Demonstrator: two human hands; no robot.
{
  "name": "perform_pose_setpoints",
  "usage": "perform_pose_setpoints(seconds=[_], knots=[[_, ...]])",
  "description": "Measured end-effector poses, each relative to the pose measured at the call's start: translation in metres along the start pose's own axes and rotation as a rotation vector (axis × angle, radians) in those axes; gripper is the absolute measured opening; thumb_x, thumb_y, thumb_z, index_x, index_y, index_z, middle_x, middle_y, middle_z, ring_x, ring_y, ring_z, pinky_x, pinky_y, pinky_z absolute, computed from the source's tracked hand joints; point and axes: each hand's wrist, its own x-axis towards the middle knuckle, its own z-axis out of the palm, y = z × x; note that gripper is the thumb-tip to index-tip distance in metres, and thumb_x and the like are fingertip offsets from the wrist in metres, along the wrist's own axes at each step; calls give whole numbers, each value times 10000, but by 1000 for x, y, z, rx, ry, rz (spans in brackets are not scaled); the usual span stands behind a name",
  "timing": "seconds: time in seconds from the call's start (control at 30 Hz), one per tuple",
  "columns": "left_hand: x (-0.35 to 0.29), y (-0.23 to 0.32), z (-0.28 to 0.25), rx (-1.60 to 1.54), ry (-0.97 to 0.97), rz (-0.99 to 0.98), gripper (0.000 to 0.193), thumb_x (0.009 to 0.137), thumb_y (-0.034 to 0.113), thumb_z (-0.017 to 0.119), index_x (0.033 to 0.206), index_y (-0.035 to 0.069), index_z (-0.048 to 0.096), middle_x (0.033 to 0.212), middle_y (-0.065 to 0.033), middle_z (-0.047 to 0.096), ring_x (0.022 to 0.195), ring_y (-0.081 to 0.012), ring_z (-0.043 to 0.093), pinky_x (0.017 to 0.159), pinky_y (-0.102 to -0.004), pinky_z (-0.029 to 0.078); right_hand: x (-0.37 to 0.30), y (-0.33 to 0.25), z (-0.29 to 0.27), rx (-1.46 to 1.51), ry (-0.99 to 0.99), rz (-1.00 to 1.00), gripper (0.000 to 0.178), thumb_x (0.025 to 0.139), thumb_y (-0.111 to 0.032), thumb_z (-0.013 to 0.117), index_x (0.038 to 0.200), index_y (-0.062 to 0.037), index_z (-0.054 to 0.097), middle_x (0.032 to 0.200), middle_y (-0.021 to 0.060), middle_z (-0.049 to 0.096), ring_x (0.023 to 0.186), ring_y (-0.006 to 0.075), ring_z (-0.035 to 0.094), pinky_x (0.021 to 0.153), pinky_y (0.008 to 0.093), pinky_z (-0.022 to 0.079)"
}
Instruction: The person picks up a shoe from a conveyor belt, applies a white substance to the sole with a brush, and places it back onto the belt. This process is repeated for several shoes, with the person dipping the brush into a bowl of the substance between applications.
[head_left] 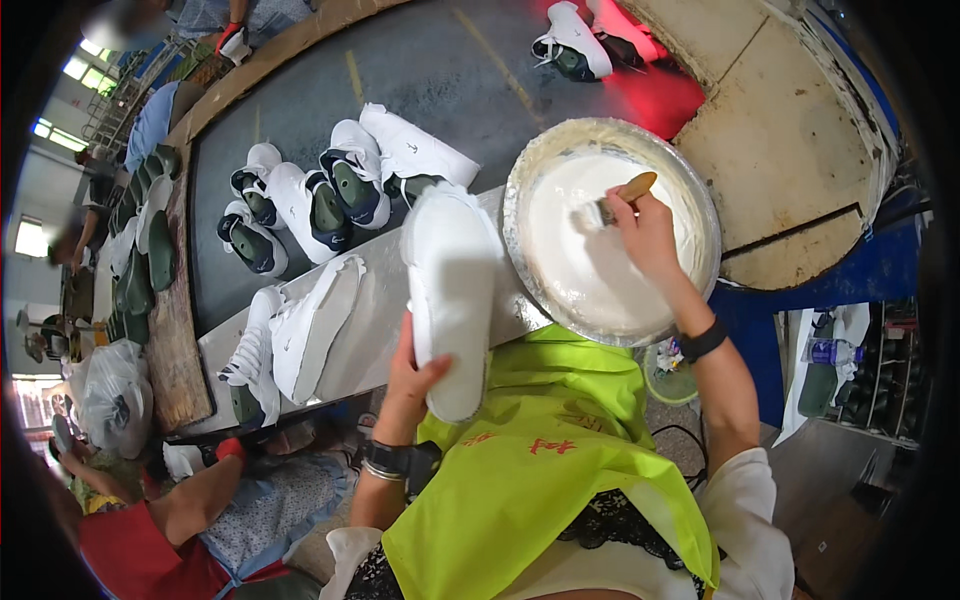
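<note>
My left hand [412, 375] grips a white shoe upper [455, 290] near one end, its pale underside turned up. In my right hand [645, 235] is a brush with a wooden handle [637, 186], its bristles at the surface of a thick white liquid [565, 250]. That liquid fills a round metal bowl [712, 215], crusted along the inner wall. Two more white shoe uppers, one laced [257, 350] and one on its side [318, 325], lie on the metal ledge left of my left hand.
Several white shoes with dark green lasts [345, 190] stand on the dark conveyor belt [420, 60]. More shoes [572, 45] sit under red light at the far right. Green lasts [140, 270] line a board at left. A co-worker in red [150, 545] works at lower left.
</note>
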Motion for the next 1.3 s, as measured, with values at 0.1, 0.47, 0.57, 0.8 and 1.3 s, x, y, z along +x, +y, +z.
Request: perform_pose_setpoints(seconds=[0.1,0.47,0.57,0.8,1.3], knots=[[-7,-7,16,-46,-36,11,929,783,155,697,1513,43,132,1384,-122,440,1245,-213,460,1015,-333,387,-12,-62,23,378,41,-83,172,921,-120,587,999,12,663,828,132,695,739,188,678,698,296,528],[-5,-12,17,123,-73,93,946,799,185,713,1506,17,107,1382,-123,428,1245,-195,437,1025,-329,372,-47,-115,91,538,-242,-63,250,925,-187,581,988,46,648,781,158,679,691,190,663,639,307,499],[-4,-11,17,121,-95,76,953,795,179,720,1503,7,105,1380,-125,430,1238,-196,442,1024,-328,371,-8,-115,98,563,-102,81,276,924,-211,587,973,54,649,715,140,664,661,179,660,610,301,496],[-1,-10,11,46,-106,50,989,781,149,734,1505,1,76,1389,-134,428,1237,-210,455,1024,-328,377,-46,-96,65,145,16,20,246,915,-192,570,916,43,643,721,230,628,670,374,632,606,398,483],[-1,-18,10,106,-119,128,976,801,174,711,1506,17,55,1368,-138,437,1211,-205,472,992,-327,412,-77,-144,89,360,-55,-216,232,912,-204,572,957,13,641,849,218,654,812,370,645,703,401,497]])
